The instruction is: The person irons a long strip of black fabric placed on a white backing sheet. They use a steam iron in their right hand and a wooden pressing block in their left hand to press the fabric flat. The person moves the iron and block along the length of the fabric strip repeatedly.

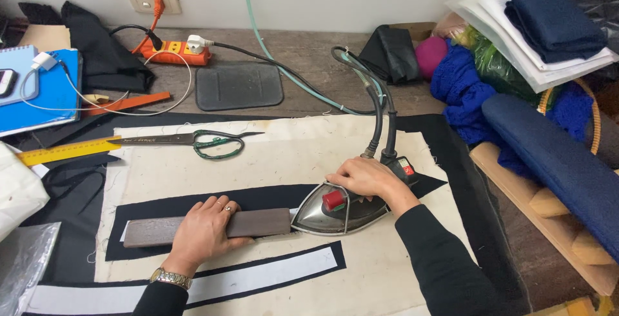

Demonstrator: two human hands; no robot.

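**Iron and wooden block meet on a dark fabric strip**

From my remote seat I see the right hand (pixel 369 179) closed around the handle of a steel iron (pixel 338 211), whose pointed tip touches the end of a long brown wooden block (pixel 258 223). The left hand (pixel 205 231) lies flat over that block, fingers curled across its top, pressing it onto a black fabric strip (pixel 155 209) spread over a cream pressing cloth (pixel 284 155) on the tabletop (pixel 309 51). A second black strip with a white facing (pixel 271 267) lies just below the block. Beyond the hands, scissors with green handles (pixel 193 140) rest on the cloth, a yellow ruler (pixel 64 150) beside them. Folded blue cloth (pixel 554 19) is stacked at the right.
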